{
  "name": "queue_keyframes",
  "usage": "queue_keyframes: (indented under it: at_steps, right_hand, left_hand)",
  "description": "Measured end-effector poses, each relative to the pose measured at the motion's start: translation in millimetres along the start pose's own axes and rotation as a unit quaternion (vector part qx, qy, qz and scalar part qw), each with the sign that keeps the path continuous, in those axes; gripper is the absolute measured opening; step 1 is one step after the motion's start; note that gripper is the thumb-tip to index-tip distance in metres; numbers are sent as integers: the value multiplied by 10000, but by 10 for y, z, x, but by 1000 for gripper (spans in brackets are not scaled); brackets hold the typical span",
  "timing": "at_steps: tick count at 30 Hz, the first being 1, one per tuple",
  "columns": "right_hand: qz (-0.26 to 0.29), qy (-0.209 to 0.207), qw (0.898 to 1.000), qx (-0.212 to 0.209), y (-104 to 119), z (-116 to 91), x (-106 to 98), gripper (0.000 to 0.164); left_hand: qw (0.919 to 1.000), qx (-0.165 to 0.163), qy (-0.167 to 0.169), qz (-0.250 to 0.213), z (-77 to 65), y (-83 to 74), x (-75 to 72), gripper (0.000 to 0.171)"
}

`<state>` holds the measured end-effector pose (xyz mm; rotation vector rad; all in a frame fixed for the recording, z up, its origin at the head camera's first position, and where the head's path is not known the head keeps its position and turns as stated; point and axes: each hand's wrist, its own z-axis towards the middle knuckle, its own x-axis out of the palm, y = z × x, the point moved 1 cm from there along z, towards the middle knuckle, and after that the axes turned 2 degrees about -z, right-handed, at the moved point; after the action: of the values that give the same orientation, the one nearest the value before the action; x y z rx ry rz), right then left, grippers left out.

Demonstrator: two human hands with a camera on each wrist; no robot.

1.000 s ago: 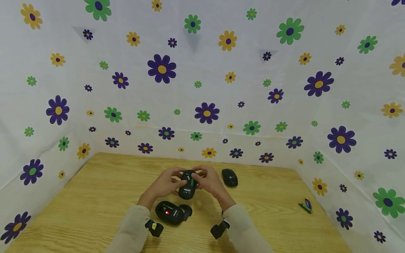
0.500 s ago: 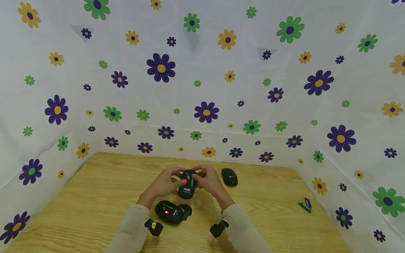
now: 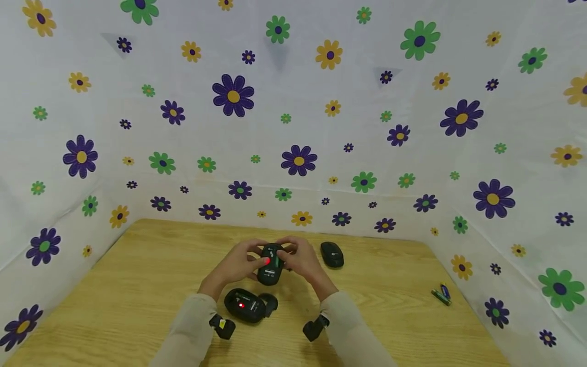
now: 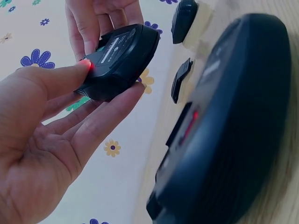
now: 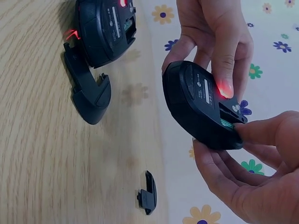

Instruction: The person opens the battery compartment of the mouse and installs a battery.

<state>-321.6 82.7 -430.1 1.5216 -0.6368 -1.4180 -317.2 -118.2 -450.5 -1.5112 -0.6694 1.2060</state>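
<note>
Three dark computer mice, by my count, one of them in hand. Item: the held mouse (image 3: pixel 269 278), raised above the table (image 3: pixel 137 285), underside upward, a green battery (image 5: pixel 227 123) showing in its uncovered slot. Item: left hand (image 3: pixel 235 265), thumb and fingers clamped on opposite faces of that mouse, thumb tip glowing red. Item: right hand (image 3: pixel 299 259), likewise clamped on it, thumb at the slot's end. Item: second mouse (image 3: pixel 245 306), on the table, lit red, a loose cover (image 3: pixel 270 304) at its end, touching or nearly so; I cannot tell which. Item: small cover (image 5: pixel 148 193), lying apart. Item: third mouse (image 3: pixel 332 255), beyond the right hand. Item: two batteries (image 3: pixel 441 296), well off to the right.

Risks, in my judgement: a push at one end could pop the battery out, if poorly seated; the smooth shell could slip, should both grips loosen; the left wrist's camera (image 3: pixel 223 330), near the second mouse, could knock it.
</note>
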Motion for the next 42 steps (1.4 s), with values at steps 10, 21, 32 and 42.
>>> queue_keyframes:
  at_steps: [10,21,32,42]
  right_hand:
    - [210,324,9991,186,-18,71,104,38]
    - [90,441,9989,153,-81,212,202,51]
    - [164,334,9988,327,-164,371,315,47]
    - [-342,202,9986,351,-249,446,393,44]
  left_hand:
    - [9999,-78,-75,90,14,89,-95,44]
    - [9989,-277,-240,279,116,170,-203,43]
    - [9954,-671,-375,579,223,241,-288,43]
    - [9908,-793,-314,1046,296,338,-293,42]
